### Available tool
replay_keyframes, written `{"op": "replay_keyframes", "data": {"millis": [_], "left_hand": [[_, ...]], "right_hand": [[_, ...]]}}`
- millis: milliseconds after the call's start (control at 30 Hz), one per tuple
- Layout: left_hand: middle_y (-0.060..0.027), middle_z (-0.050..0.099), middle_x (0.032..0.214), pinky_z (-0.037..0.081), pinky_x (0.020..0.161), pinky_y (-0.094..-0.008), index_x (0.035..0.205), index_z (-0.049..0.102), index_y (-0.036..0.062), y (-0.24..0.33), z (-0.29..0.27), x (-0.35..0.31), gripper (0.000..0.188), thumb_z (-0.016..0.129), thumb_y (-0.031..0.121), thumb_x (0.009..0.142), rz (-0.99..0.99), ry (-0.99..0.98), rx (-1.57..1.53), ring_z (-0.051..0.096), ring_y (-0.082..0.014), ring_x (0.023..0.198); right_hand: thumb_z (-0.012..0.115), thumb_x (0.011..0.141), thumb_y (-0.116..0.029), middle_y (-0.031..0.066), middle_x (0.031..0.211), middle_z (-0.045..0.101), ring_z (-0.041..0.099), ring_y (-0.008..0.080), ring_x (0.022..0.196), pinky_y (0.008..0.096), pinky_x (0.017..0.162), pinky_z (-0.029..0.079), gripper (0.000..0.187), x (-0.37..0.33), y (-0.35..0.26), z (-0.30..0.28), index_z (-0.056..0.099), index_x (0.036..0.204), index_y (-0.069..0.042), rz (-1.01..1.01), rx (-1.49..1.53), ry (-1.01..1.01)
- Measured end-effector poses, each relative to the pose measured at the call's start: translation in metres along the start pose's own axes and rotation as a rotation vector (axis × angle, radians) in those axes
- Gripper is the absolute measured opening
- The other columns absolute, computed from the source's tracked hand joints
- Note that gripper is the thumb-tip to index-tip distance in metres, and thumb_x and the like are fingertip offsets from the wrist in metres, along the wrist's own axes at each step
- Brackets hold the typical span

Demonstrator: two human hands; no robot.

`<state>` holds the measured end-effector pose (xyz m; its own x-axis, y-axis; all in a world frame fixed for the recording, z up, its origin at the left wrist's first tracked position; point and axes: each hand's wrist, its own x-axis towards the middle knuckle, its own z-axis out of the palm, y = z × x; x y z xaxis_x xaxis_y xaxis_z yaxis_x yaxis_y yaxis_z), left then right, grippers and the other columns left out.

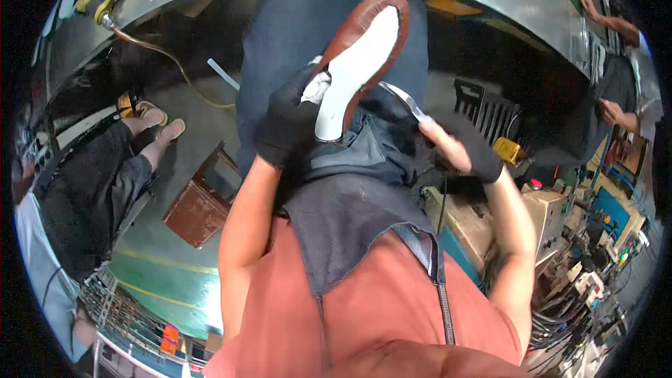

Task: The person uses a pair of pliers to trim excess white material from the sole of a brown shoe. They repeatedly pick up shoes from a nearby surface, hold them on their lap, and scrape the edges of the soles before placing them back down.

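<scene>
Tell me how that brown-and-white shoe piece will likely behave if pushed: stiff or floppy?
The shoe piece is probably fairly stiff lengthwise: held toward one end, its free end shows no obvious droop. Its brown edging looks wrinkled, so that may give slightly when pressed.

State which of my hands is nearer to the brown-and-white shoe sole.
Left. The left hand grips the shoe sole at its left side; the right hand is off to the right, holding a curved metal tool.
</scene>
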<state>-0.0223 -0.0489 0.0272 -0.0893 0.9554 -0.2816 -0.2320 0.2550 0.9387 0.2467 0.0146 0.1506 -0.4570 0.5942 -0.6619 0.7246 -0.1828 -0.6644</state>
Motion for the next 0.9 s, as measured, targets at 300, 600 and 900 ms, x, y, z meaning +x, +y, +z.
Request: {"op": "replay_keyframes", "data": {"millis": [300,600,900], "left_hand": [[-0.0316,0.028,0.142,0.026,0.109,-0.0420,0.141,0.015,-0.0119,0.026,0.042,-0.034,0.097,0.074,0.029,0.075,0.255,-0.119,0.455,0.029,-0.0401,0.134],[-0.0270,0.036,0.138,0.030,0.107,-0.0427,0.140,0.017,-0.0075,-0.036,0.023,0.008,0.075,0.058,0.009,0.080,0.419,0.072,0.829,0.037,-0.0363,0.129],[-0.0133,0.045,0.135,0.041,0.098,-0.0350,0.137,0.033,-0.0005,0.049,0.004,0.019,0.054,0.048,0.033,0.097,-0.088,-0.092,0.247,0.049,-0.0245,0.119]], "right_hand": [[0.049,0.091,-0.040,0.0192,0.067,0.062,0.065,0.0333,0.066,0.0441,0.059,0.050,0.042,0.030,-0.041,0.025,0.067,0.079,-0.004,-0.454,-0.970,0.207],[0.049,0.091,-0.041,0.0172,0.070,0.062,0.064,0.0258,0.066,0.0403,0.059,0.050,0.041,0.060,-0.060,-0.028,0.065,0.080,-0.005,-0.409,-0.879,-0.268],[0.055,0.090,-0.036,0.0168,0.076,0.059,0.059,0.0331,0.069,0.0412,0.059,0.049,0.030,0.070,-0.022,0.025,0.061,0.089,-0.007,-0.813,-0.557,-0.082]]}}
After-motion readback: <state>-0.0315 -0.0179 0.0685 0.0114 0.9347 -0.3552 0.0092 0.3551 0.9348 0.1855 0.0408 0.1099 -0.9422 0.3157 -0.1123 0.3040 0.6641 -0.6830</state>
